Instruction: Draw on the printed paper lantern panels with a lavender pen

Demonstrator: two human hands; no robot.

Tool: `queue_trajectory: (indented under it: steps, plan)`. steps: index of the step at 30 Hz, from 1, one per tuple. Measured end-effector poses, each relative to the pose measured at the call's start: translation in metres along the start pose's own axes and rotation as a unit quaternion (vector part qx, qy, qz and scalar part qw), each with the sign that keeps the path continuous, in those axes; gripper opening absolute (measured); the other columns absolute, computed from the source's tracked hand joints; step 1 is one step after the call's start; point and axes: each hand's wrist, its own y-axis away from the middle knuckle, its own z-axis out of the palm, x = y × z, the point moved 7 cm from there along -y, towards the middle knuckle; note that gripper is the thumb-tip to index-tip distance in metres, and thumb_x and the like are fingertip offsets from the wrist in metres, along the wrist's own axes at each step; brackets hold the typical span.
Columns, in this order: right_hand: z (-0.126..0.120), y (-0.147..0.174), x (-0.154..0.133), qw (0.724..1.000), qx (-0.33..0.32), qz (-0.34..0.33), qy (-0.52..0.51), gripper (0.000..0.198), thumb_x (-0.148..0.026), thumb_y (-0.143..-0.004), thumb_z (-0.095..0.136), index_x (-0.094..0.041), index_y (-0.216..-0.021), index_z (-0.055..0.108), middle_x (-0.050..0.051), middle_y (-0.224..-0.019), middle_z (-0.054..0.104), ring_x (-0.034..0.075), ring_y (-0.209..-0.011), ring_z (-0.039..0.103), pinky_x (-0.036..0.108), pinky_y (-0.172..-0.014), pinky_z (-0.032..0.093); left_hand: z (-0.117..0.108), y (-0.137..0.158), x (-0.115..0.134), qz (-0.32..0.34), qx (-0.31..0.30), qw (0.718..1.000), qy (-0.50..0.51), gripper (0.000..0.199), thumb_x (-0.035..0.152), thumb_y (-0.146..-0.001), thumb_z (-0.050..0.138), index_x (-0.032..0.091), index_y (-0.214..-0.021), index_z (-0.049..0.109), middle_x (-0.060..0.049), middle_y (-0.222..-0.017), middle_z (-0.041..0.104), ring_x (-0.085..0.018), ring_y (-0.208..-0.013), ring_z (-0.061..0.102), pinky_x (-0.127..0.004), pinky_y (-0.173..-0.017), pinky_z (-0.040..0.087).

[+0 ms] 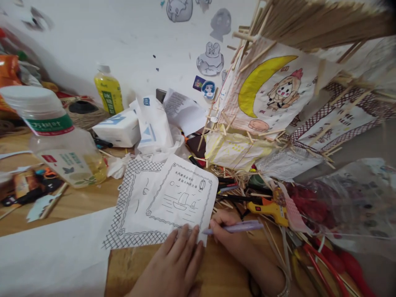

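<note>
Head view, two hands [175, 264] [228, 238], one lilac pen [244, 226]

Sailboat drawing [185, 194]: was matt paper, lightly creased. To its right, pen [243, 226] was smooth plastic; glue gun [272, 212], plastic. To its left, wide-capped bottle [63, 150] was clear, glossy plastic. Beyond it, stick roof [318, 24] looked rough, bare wood. Beneath it, tabletop [221, 268] looked smooth, wood-grained.
</note>
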Motion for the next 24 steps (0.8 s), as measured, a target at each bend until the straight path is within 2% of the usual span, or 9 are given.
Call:
queue_trajectory:
  steps: [3,7,14,20,24]
  plan:
    - [-0.0008,0.0008,-0.0014,1.000,0.003,-0.011,0.001,0.030,-0.021,-0.079,0.048,-0.021,-0.050,0.039,-0.004,-0.050,0.046,0.011,-0.048,0.042,0.025,-0.049,0.031,0.0002,0.0013,-0.0020,-0.011,-0.027,0.999,0.027,0.062,0.026,-0.076,0.061,0.010,-0.135,0.048,-0.022,-0.141,0.047,-0.041,-0.124,0.048,-0.050,-0.097,0.043]
    - [-0.0009,0.0015,-0.0027,1.000,0.001,-0.019,0.003,0.031,-0.022,-0.079,0.047,-0.021,-0.049,0.038,-0.003,-0.049,0.045,0.012,-0.049,0.042,0.025,-0.049,0.031,0.0008,0.0027,-0.0038,-0.022,-0.034,0.997,0.066,0.059,0.027,-0.078,0.060,0.010,-0.134,0.050,-0.020,-0.141,0.048,-0.039,-0.125,0.047,-0.051,-0.101,0.038]
    - [-0.0012,0.0012,-0.0061,0.999,-0.015,-0.021,0.019,0.029,-0.023,-0.079,0.043,-0.021,-0.051,0.036,-0.003,-0.051,0.043,0.011,-0.049,0.040,0.025,-0.049,0.029,-0.0025,0.0006,-0.0031,-0.034,-0.041,0.997,0.048,0.061,0.023,-0.076,0.061,0.012,-0.135,0.049,-0.020,-0.142,0.047,-0.037,-0.126,0.046,-0.050,-0.102,0.038]
    - [0.0004,0.0018,-0.0047,1.000,-0.020,-0.013,0.011,0.027,-0.021,-0.079,0.044,-0.021,-0.053,0.036,-0.004,-0.052,0.043,0.012,-0.051,0.041,0.024,-0.050,0.030,-0.0031,0.0004,-0.0025,-0.022,-0.043,0.998,0.045,0.059,0.024,-0.077,0.060,0.012,-0.133,0.050,-0.020,-0.140,0.049,-0.038,-0.123,0.049,-0.050,-0.098,0.042]
    - [0.0006,0.0022,-0.0028,1.000,-0.017,-0.011,0.007,0.026,-0.019,-0.078,0.046,-0.021,-0.054,0.037,-0.004,-0.054,0.044,0.011,-0.052,0.041,0.024,-0.050,0.030,-0.0018,-0.0003,-0.0035,-0.027,-0.041,0.997,0.065,0.058,0.024,-0.077,0.059,0.011,-0.133,0.050,-0.021,-0.140,0.048,-0.039,-0.124,0.047,-0.051,-0.101,0.039]
